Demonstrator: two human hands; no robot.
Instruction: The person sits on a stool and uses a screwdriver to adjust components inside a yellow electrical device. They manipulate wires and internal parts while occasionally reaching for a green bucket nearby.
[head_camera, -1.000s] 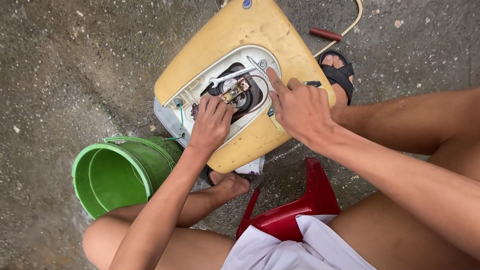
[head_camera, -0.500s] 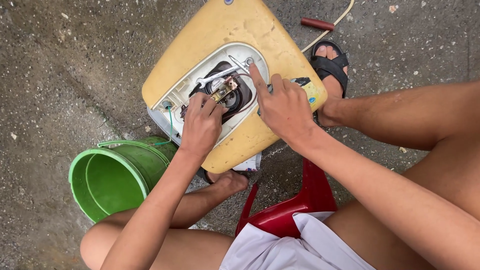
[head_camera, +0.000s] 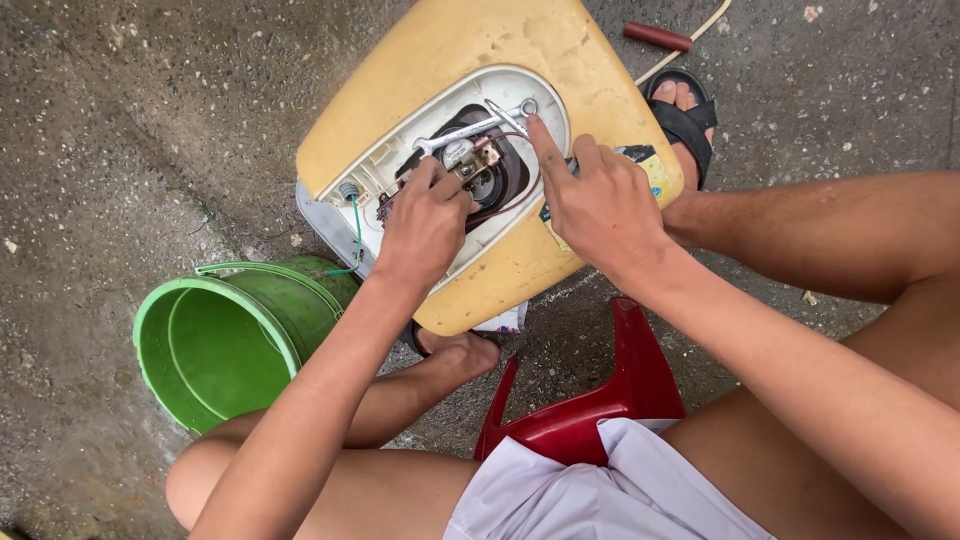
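Observation:
A yellowed plastic appliance casing (head_camera: 450, 50) lies tilted on the ground with an open white oval recess (head_camera: 385, 165) showing dark parts, wires and a small electrical component (head_camera: 478, 160). Two silver wrenches (head_camera: 480, 128) lie across the recess. My left hand (head_camera: 425, 225) reaches into the recess, fingertips pinched at the component. My right hand (head_camera: 600, 205) rests on the casing's right side, its index finger stretched out and touching the wrench ends.
A green bucket (head_camera: 215, 345) stands at the left beside my knee. I sit on a red plastic stool (head_camera: 590, 410). My sandalled foot (head_camera: 685, 115) is at the casing's far right, a red-handled tool (head_camera: 658, 37) beyond it. Rough concrete lies all around.
The view has shifted, so the casing sits more central. My left hand stayed in the recess; my right index finger has stretched further toward the wrenches.

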